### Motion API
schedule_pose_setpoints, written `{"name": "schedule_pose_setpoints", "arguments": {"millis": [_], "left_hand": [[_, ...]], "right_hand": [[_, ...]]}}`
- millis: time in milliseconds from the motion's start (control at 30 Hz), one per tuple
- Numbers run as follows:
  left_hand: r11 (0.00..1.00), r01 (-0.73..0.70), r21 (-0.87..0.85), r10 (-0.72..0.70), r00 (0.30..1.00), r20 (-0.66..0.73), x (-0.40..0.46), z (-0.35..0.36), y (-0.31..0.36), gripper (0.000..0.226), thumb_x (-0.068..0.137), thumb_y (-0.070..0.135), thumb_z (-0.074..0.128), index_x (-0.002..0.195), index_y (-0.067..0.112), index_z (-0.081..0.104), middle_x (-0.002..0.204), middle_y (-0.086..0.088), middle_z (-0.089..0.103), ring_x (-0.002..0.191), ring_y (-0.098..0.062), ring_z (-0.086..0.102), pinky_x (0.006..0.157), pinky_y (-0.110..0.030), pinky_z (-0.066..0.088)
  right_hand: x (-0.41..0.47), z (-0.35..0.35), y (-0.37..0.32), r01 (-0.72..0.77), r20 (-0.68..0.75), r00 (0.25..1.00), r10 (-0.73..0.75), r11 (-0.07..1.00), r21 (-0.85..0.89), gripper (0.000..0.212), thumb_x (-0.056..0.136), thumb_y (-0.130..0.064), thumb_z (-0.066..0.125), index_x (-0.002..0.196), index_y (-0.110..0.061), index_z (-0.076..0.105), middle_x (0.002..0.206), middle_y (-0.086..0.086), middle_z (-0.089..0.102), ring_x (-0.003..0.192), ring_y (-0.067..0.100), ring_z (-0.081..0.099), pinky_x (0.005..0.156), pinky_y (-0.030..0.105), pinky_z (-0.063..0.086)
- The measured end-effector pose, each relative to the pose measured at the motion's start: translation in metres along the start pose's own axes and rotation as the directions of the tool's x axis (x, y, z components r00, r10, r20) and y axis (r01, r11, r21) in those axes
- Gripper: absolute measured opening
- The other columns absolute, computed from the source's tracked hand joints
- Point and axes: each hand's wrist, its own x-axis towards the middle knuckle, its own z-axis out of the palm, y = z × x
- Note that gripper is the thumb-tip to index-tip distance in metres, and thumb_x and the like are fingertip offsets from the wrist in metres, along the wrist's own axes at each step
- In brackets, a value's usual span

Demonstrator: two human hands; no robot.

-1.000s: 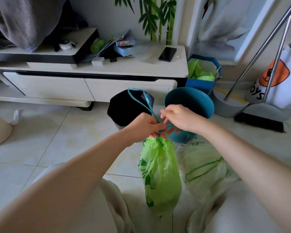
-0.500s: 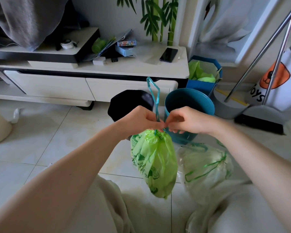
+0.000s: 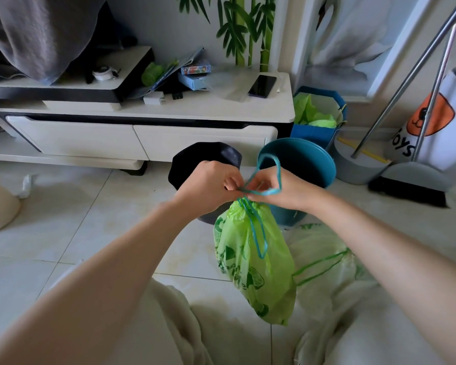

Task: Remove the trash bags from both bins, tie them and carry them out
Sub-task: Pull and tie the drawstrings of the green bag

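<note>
A bright green trash bag [image 3: 258, 262] hangs in the air at centre, its neck gathered by a teal drawstring [image 3: 267, 177]. My left hand [image 3: 208, 185] pinches the drawstring just above the neck. My right hand [image 3: 282, 189] holds the string's loop, which runs over its fingers. Another loop of the string dangles down the bag's front. A pale, see-through trash bag [image 3: 324, 256] with green drawstrings lies on the floor to the right. Behind my hands stand a black bin [image 3: 195, 159] and a teal bin [image 3: 308, 159], side by side.
A white TV cabinet [image 3: 142, 119] with a phone [image 3: 262, 85] and boxes runs along the back wall. A blue bag holder [image 3: 316, 133] with green bags stands beside it. A broom and dustpan [image 3: 406, 177] lean at the right. Tiled floor spreads to the left.
The green bag rose a little between the frames. The drawstring loop, upright half a second ago, has swung right and now lies over my right hand. Both hands stayed at the bag's neck.
</note>
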Motion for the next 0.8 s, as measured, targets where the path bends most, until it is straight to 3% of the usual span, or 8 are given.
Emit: {"name": "schedule_pose_setpoints", "arguments": {"millis": [100,233,300,367,500,600,700,800], "left_hand": [[0.983,-0.100,0.156,0.110,0.992,-0.058,0.000,0.001,-0.003,0.010,0.067,0.021,0.070,0.073,0.016,0.065,0.065,0.006,0.062,0.064,-0.019,0.062,0.061,-0.037,0.052],[0.978,-0.160,0.137,0.178,0.975,-0.133,-0.001,0.001,-0.007,0.021,0.074,0.023,0.075,0.065,0.012,0.059,0.058,0.006,0.055,0.055,-0.010,0.050,0.056,-0.020,0.045],[0.973,-0.173,0.150,0.188,0.978,-0.094,-0.002,0.008,-0.009,0.030,0.072,0.024,0.075,0.058,0.008,0.055,0.053,-0.002,0.057,0.051,-0.020,0.052,0.052,-0.024,0.040],[0.979,-0.142,0.143,0.150,0.988,-0.047,-0.002,0.014,-0.014,0.034,0.070,0.024,0.077,0.053,0.007,0.053,0.051,-0.007,0.060,0.049,-0.028,0.055,0.048,-0.023,0.036],[0.997,0.069,0.018,-0.070,0.996,0.062,0.000,0.016,-0.021,0.036,0.080,0.022,0.074,0.050,0.016,0.056,0.057,-0.006,0.070,0.048,-0.004,0.062,0.051,-0.009,0.036],[0.972,0.198,-0.128,-0.186,0.977,0.103,0.003,0.017,-0.026,0.031,0.085,0.025,0.070,0.060,0.007,0.066,0.069,-0.010,0.074,0.065,-0.015,0.071,0.063,-0.025,0.053],[0.925,0.299,-0.235,-0.268,0.951,0.155,0.004,0.018,-0.026,0.035,0.088,0.025,0.067,0.078,-0.009,0.067,0.078,-0.021,0.072,0.071,-0.025,0.069,0.077,-0.044,0.058],[0.847,0.372,-0.381,-0.322,0.927,0.191,0.002,0.021,-0.018,0.034,0.091,0.016,0.063,0.086,-0.018,0.063,0.086,-0.032,0.069,0.075,-0.025,0.070,0.084,-0.046,0.057]], "right_hand": [[-0.001,0.003,-0.006,-0.021,-0.026,0.999,0.024,0.992,0.121,0.009,0.079,-0.010,0.064,0.070,-0.010,0.068,0.066,0.015,0.060,0.065,0.015,0.053,0.064,0.036,0.042],[-0.005,0.004,-0.012,-0.054,-0.002,0.998,0.055,0.982,0.183,0.015,0.085,-0.002,0.055,0.078,0.007,0.063,0.055,0.001,0.055,0.050,0.011,0.046,0.058,0.027,0.041],[-0.007,0.006,-0.009,-0.059,0.023,0.998,0.057,0.989,0.137,0.025,0.089,-0.009,0.057,0.075,0.011,0.060,0.048,0.000,0.052,0.045,0.012,0.045,0.061,0.027,0.044],[-0.006,0.010,-0.003,-0.089,0.053,0.995,0.082,0.986,0.141,0.031,0.092,-0.012,0.056,0.065,0.002,0.059,0.048,0.000,0.052,0.046,0.017,0.047,0.061,0.028,0.046],[-0.004,0.012,0.000,-0.133,0.049,0.991,0.126,0.972,0.193,0.029,0.097,-0.010,0.047,0.077,0.003,0.063,0.054,0.003,0.051,0.049,0.017,0.050,0.055,0.028,0.047],[-0.003,0.011,-0.001,-0.096,0.023,0.995,0.093,0.978,0.187,0.031,0.098,-0.011,0.046,0.085,0.011,0.063,0.060,0.010,0.055,0.054,0.021,0.052,0.055,0.029,0.048],[-0.002,0.008,0.000,-0.067,-0.007,0.998,0.069,0.983,0.171,0.033,0.099,-0.014,0.044,0.080,0.003,0.066,0.055,0.003,0.055,0.053,0.020,0.051,0.055,0.029,0.047],[-0.002,0.004,-0.002,-0.055,-0.027,0.998,0.058,0.991,0.122,0.040,0.100,-0.022,0.040,0.082,-0.002,0.069,0.056,-0.002,0.056,0.056,0.018,0.053,0.059,0.028,0.047]]}}
